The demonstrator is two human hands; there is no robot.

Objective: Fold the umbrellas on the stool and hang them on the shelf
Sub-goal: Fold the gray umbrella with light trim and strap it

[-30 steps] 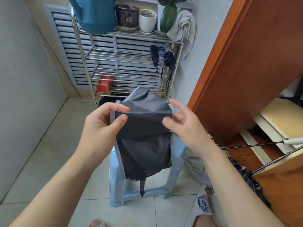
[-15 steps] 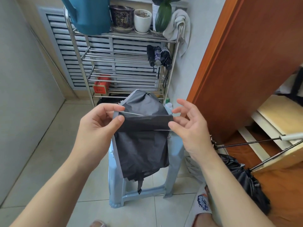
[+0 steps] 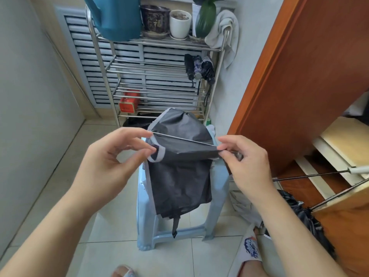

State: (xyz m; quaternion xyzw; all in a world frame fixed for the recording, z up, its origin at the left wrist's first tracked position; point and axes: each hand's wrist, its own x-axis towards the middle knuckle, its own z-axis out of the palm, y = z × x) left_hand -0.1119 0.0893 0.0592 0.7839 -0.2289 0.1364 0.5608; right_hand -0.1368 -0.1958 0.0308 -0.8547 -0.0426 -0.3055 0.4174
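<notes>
Between both hands' grips (image 3: 217,151), dark umbrella (image 3: 179,176)

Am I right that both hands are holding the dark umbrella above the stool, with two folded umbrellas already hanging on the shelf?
Not quite: the head view shows three folded umbrellas hanging on the shelf. Otherwise yes: left hand and right hand hold the dark umbrella above the stool.

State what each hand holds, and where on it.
Both pinch the dark umbrella: left hand at its grey-trimmed canopy edge, right hand at the opposite end of the fold.
</notes>
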